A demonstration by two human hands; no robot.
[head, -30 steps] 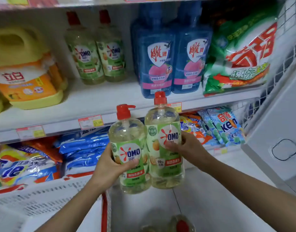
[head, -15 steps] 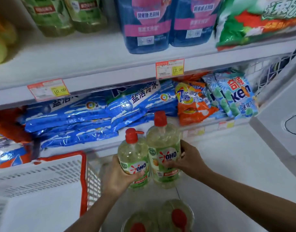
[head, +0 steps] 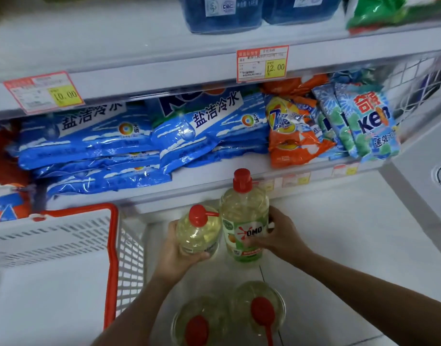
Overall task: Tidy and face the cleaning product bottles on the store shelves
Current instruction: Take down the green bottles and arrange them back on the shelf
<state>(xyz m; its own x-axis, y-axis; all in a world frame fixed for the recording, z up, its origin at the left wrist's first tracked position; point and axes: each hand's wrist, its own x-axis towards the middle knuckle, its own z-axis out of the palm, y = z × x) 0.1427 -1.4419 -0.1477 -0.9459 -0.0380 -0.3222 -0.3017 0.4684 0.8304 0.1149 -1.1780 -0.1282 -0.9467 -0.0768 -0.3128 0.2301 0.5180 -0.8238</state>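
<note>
Your left hand (head: 174, 255) curls round a clear pump bottle of pale-yellow liquid with a red cap (head: 198, 233), tilted toward you. Your right hand (head: 281, 236) grips the upright green-labelled OMO bottle (head: 244, 221), touching it on the right. Two more red-capped bottles (head: 259, 305) stand nearer, on the floor. Both held bottles sit lower than a second ago.

The left hand (head: 174, 255) and right hand (head: 281, 236) lowered the clear pump-topped bottle of yellowish liquid (head: 198, 233) and the taller red-capped clear bottle (head: 244, 221) from upper-shelf height to just above the white floor (head: 339, 245). The pump-topped bottle tipped toward the camera, hiding its green label. Two similar bottles on the floor (head: 259, 305) came fully into view.
</note>
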